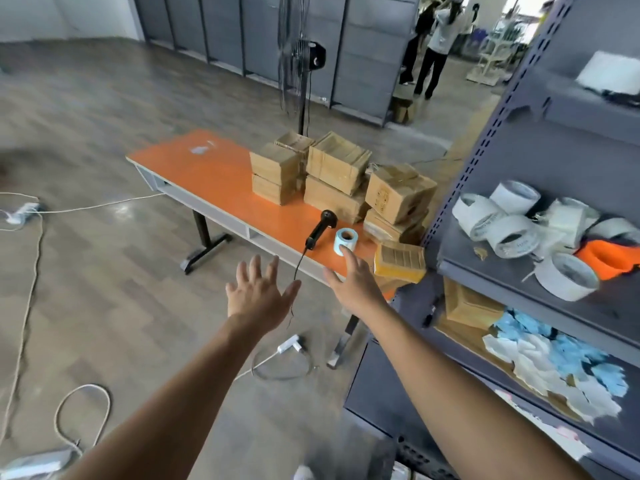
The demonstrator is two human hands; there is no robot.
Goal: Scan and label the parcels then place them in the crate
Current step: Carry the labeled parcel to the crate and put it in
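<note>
The shelf rack [491,133] hides the table's [214,174] right end, where the parcels [337,161] are stacked. I can't tell whether my right hand [356,282] touches the label roll [345,240] by the scanner [322,228] at the near edge. Both arms reach forward, my left hand [258,292] and right hand spread and holding nothing.

Tape rolls [512,237] on shelving [485,270], standing fan [304,60]

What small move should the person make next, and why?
Probably reach the right hand a little further and grip the scanner. Both hands are open and hold nothing, the left hand too; the scanner lies untouched on the table beside the label roll, before the stacked parcels.
</note>
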